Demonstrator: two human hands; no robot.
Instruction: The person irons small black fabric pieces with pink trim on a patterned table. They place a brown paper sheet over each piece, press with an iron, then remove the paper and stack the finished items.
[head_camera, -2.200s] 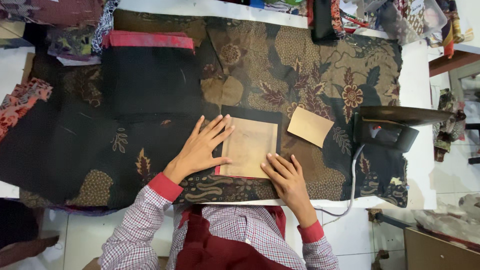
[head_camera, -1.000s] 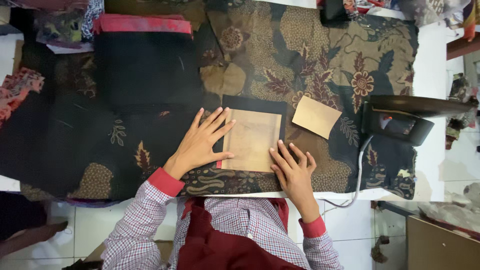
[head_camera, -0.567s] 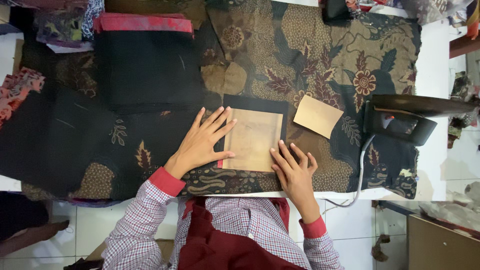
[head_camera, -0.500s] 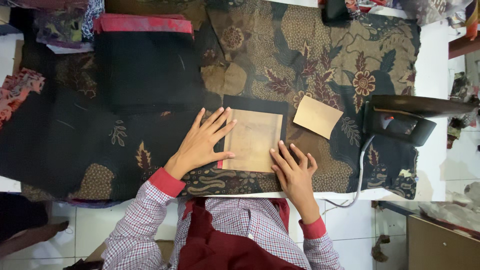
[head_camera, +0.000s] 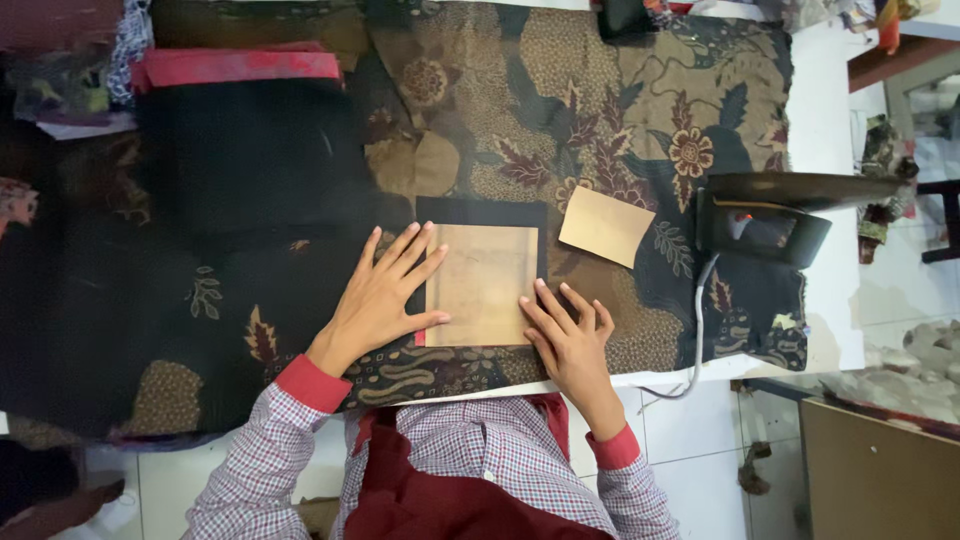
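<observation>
A tan cardboard rectangle (head_camera: 482, 285) lies on a dark fabric piece (head_camera: 480, 210) on the patterned batik cloth (head_camera: 600, 130). My left hand (head_camera: 385, 295) rests flat along the card's left edge, fingers spread, thumb on its lower left corner. My right hand (head_camera: 565, 330) presses fingertips on the card's lower right corner. Neither hand grips anything. A smaller tan card (head_camera: 606, 226) lies loose to the right, apart from both hands.
A dark clothes iron (head_camera: 765, 215) stands at the right, its cord (head_camera: 695, 330) hanging over the table's front edge. A black fabric stack with a red strip (head_camera: 240, 68) sits at the back left. A white table edge (head_camera: 830, 200) shows at the right.
The view has shifted slightly. My right hand has slid up onto the card's lower right corner; since one second ago both hands stay nearly still.
</observation>
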